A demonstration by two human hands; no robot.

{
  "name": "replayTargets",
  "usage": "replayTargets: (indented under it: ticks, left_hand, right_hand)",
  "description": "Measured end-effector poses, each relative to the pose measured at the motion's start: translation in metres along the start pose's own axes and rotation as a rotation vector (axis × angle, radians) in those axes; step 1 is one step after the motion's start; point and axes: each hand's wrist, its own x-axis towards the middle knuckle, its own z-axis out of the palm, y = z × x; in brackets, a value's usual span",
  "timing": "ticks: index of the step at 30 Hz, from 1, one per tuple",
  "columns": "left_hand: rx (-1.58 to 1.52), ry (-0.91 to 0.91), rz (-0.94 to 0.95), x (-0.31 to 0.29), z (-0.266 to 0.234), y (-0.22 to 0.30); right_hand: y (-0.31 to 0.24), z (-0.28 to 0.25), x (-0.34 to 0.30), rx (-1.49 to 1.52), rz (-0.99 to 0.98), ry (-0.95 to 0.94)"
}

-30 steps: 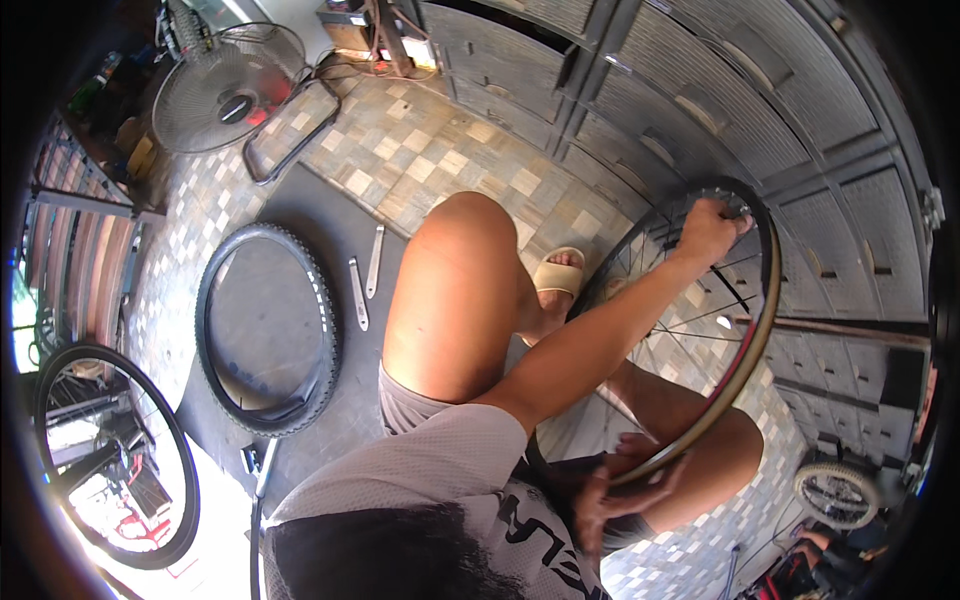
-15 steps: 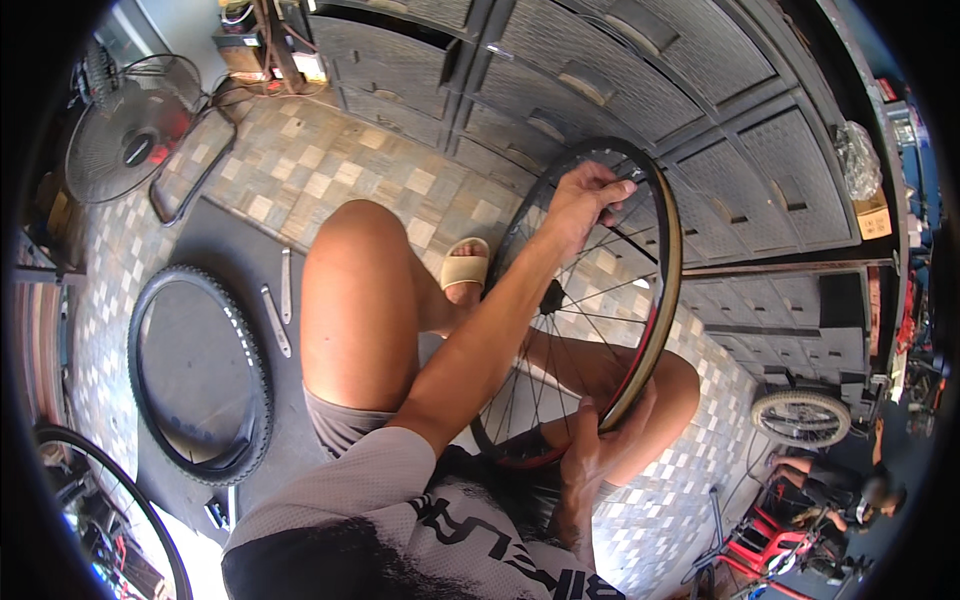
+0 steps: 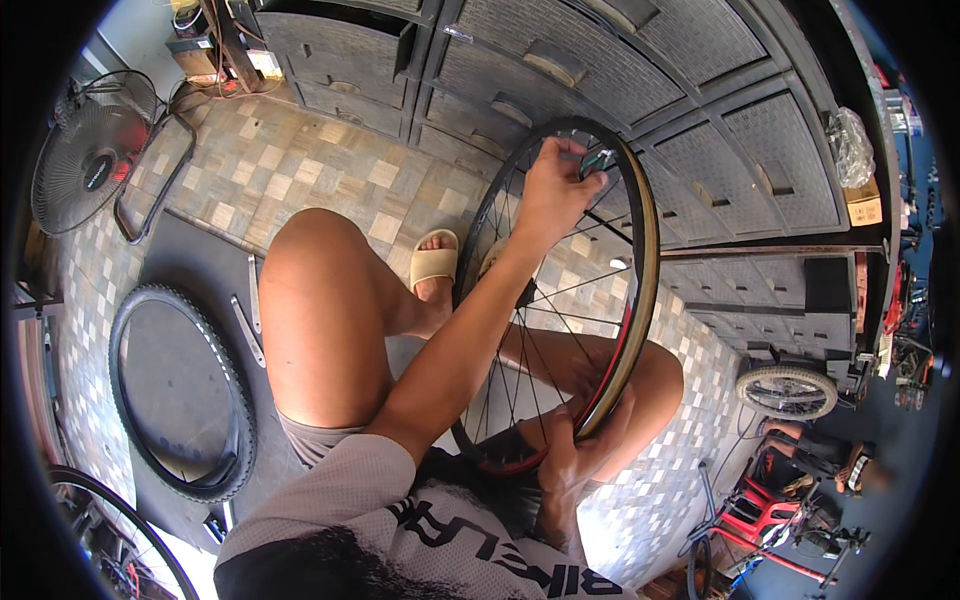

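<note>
Bicycle wheel (image 3: 637, 225) crosses your right leg (image 3: 655, 388), your left hand (image 3: 555, 195) pinching a small teal piece (image 3: 597, 160) between its fingers near the upper rim, your right hand (image 3: 575, 460) clamping the lower rim.

My left forearm (image 3: 462, 335) reaches up and across, left hand (image 3: 556, 195) curled in a pinch. My right hand (image 3: 585, 440) is lower, cupped, thumb raised.
</note>
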Motion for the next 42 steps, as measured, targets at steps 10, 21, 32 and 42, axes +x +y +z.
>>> replayTargets:
  ticks: [10,21,32,42]
  left_hand:
    - [-0.027,0.099,0.113,-0.002,0.004,-0.003]
    - [-0.004,0.093,-0.006,-0.001,0.003,0.01]
    - [-0.113,0.057,-0.101,-0.005,0.003,0.003]
    - [-0.248,0.017,-0.155,-0.001,-0.001,0.003]
  right_hand:
    - [0.0,-0.001,0.001,0.026,0.024,0.017]
    - [0.002,-0.002,0.002,0.055,0.018,-0.019]
    - [0.001,-0.003,0.002,0.036,0.032,-0.02]
    - [0.001,-0.004,0.001,0.023,0.048,-0.041]
